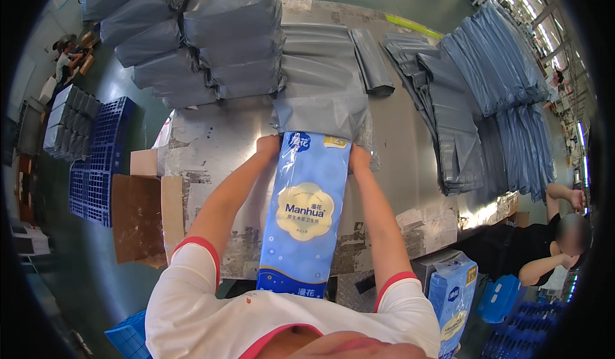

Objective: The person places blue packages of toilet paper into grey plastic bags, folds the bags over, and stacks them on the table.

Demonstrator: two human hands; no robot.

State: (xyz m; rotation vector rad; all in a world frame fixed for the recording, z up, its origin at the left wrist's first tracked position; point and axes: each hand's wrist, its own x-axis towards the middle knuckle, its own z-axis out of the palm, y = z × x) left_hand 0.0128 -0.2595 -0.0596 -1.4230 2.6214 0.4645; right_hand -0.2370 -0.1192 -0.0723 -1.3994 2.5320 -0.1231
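Note:
A long blue pack of toilet paper (298,173) with a cream label stretches from my chest onto the metal table. Its far end meets the mouth of a grey plastic mailing bag (323,112), which lies flat beyond it. At the pack's far left corner, my left hand (269,145) is closed at the edge of the bag's mouth. My right hand (360,159) grips the bag's other edge, at the far right corner. Both hands' fingertips are mostly hidden by bag and pack.
Filled grey bags (234,38) are piled at the far left. Folded grey bags (448,122) and a tall bag stack (496,58) lie right. An open cardboard box (138,215) stands left of the metal table (410,166). Another blue pack (451,295) and a person (512,250) are at right.

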